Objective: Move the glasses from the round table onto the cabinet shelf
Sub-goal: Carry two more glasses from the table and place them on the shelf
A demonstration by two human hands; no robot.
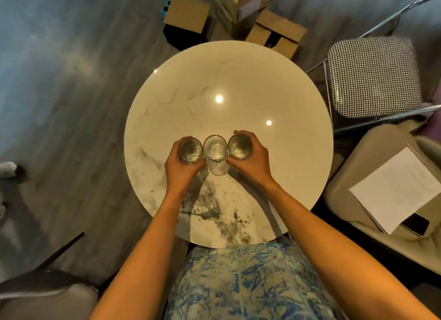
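Three clear glasses stand in a row, touching, near the middle of the round marble table [226, 76]. My left hand [181, 171] wraps around the left glass [191, 150]. My right hand [253, 164] wraps around the right glass [239, 147]. The middle glass [216, 152] stands between them, pressed by both neighbours, with no hand around it. Whether the glasses rest on the table or hang just above it I cannot tell. The cabinet shelf is out of view.
Cardboard boxes [274, 31] sit on the floor beyond the table. A houndstooth chair [374, 76] stands at the right, and below it a beige seat [358, 152] bears papers [396, 188] and a phone [415, 224]. Another chair [47, 296] is at the lower left.
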